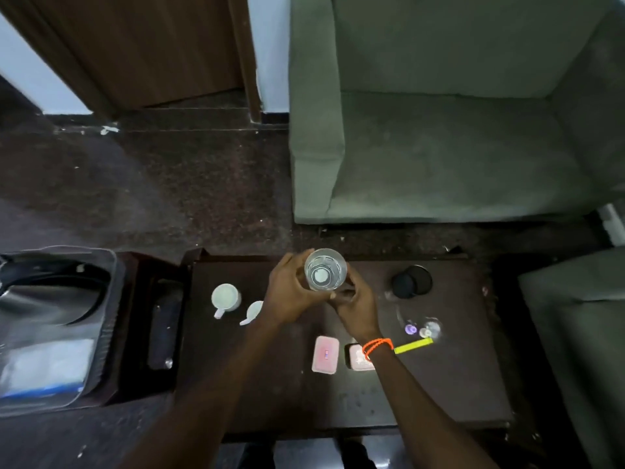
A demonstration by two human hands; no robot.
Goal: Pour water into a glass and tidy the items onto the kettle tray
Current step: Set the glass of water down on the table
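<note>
A clear glass [325, 269] with some water in it is held upright above the far edge of the dark table [277, 384]. My left hand [291, 292] wraps its left side and my right hand [355, 304] cups it from below on the right. Two white cups stand left of my hands, a larger one [226, 297] and a smaller one [254, 312] partly hidden by my left wrist. A black kettle [412, 281] stands at the table's far right. A clear water bottle [421, 324] lies on its side in front of the kettle.
Two pink sachet packs [325, 354] [358, 357] and a yellow strip [414, 345] lie near my right wrist. A dark wooden tray [162, 333] adjoins the table's left side. A lined bin [50, 326] stands far left. Green sofa seats [456, 130] stand behind and right.
</note>
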